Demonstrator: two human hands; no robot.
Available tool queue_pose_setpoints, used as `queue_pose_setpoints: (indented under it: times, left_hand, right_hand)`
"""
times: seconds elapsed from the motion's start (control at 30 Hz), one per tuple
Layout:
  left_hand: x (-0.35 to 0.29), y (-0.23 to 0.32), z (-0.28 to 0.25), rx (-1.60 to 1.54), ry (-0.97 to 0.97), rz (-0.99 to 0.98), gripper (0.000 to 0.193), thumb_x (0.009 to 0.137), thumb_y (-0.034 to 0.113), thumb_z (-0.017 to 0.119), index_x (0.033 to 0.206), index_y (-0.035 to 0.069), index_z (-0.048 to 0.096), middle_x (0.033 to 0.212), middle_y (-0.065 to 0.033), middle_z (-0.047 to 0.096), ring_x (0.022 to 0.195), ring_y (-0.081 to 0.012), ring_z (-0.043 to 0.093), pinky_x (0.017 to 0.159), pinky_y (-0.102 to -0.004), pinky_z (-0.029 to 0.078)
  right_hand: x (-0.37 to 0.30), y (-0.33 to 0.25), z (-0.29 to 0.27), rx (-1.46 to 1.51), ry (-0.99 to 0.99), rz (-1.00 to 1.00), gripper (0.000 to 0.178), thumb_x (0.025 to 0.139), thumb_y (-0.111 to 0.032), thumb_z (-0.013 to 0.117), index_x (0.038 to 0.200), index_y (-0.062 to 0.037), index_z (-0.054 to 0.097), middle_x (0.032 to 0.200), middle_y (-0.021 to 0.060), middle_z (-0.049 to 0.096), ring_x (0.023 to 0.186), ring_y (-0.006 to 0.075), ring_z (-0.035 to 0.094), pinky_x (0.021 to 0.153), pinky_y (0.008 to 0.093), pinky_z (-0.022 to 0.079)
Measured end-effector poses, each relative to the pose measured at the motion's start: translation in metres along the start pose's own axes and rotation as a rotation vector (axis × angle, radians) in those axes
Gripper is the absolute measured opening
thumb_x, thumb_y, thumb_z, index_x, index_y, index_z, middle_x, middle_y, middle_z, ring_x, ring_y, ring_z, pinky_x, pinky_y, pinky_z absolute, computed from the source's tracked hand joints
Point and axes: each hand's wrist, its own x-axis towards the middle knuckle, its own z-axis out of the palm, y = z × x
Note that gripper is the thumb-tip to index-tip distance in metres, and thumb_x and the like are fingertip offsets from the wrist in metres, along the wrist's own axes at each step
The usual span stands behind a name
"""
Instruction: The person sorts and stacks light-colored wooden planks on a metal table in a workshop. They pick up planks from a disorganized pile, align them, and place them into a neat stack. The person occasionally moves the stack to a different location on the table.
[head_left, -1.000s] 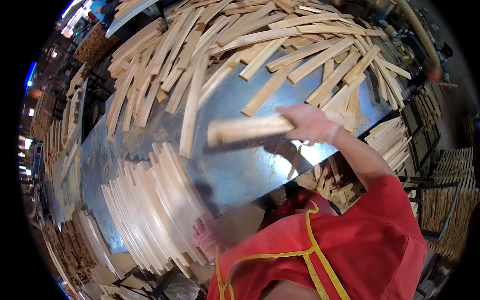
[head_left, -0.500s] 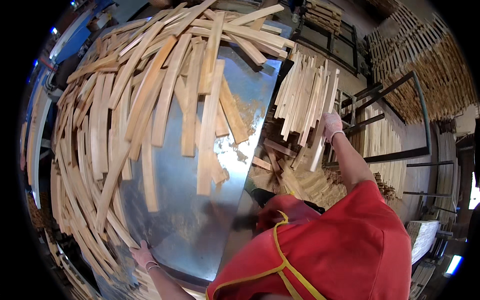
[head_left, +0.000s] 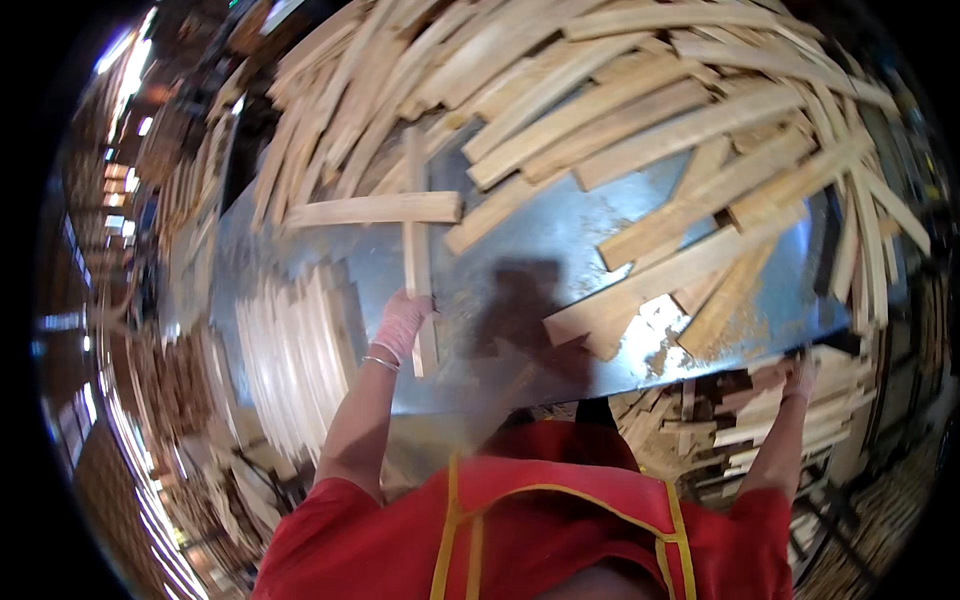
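My left hand point(head_left: 398, 325), in a pale pink glove, is closed around the near part of a narrow wooden strip point(head_left: 416, 262). The strip points away from me above the metal table and passes another wooden strip point(head_left: 385, 208) lying crosswise. At the right, my gloved right hand point(head_left: 800, 376) is just beyond the table's near edge, beside a stack of pale strips point(head_left: 740, 435). Its fingers are small and blurred, so its grip is unclear. A row of pale strips point(head_left: 295, 350) lies side by side left of my left hand.
The shiny metal table point(head_left: 500, 365) spreads before me, strewn with sawdust. A large loose pile of wooden strips point(head_left: 570, 95) covers its far side and right end. Stacked wood point(head_left: 170, 390) stands at the left. Wood scraps point(head_left: 650, 425) lie below the near edge.
My view has swung to the left. My left hand has come away from the pile's edge with a strip gripped. My right hand no longer visibly grips the long strip over the stack.
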Motion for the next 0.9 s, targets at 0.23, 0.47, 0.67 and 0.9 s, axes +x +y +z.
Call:
queue_pose_setpoints:
  times: [0.23,0.47,0.67,0.9]
  left_hand:
    - [-0.147,-0.079,0.000,0.167,0.064,-0.176,0.046,0.091,0.022,0.072,0.133,0.002,0.069,0.092,-0.0072,0.078,0.079,-0.0207,0.073,0.077,-0.0366,0.060]
    - [-0.222,-0.121,0.007,0.366,-0.334,-0.207,0.063,0.093,0.032,0.075,0.151,0.010,0.061,0.109,-0.0057,0.081,0.100,-0.0271,0.076,0.092,-0.0417,0.059]
    - [-0.282,-0.152,-0.046,-0.449,-0.736,-0.131,0.054,0.095,0.010,0.078,0.146,0.006,0.064,0.110,0.0025,0.076,0.098,-0.0118,0.070,0.088,-0.0310,0.058]
    - [-0.253,-0.190,-0.085,0.529,0.704,0.580,0.022,0.077,0.015,0.069,0.097,0.004,0.071,0.112,-0.0151,0.064,0.109,-0.0371,0.063,0.094,-0.0481,0.054]
  right_hand:
    - [-0.129,-0.018,0.043,-0.396,0.360,-0.695,0.065,0.109,-0.026,0.061,0.164,0.0024,0.041,0.157,0.0212,0.058,0.139,0.0291,0.058,0.117,0.0386,0.045]
    - [-0.314,-0.063,0.270,-0.408,-0.373,-1.029,0.059,0.109,-0.015,0.062,0.161,0.0051,0.043,0.166,0.0173,0.048,0.149,0.0280,0.049,0.126,0.0389,0.035]
    - [-0.432,0.017,0.412,-0.538,-0.877,-0.853,0.055,0.106,-0.013,0.064,0.157,0.0038,0.051,0.158,0.0142,0.057,0.143,0.0258,0.055,0.121,0.0371,0.042]
    - [-0.630,0.148,0.437,-0.978,-1.211,-0.818,0.069,0.099,-0.025,0.075,0.157,0.0013,0.050,0.152,0.0226,0.060,0.137,0.0322,0.060,0.115,0.0407,0.049]
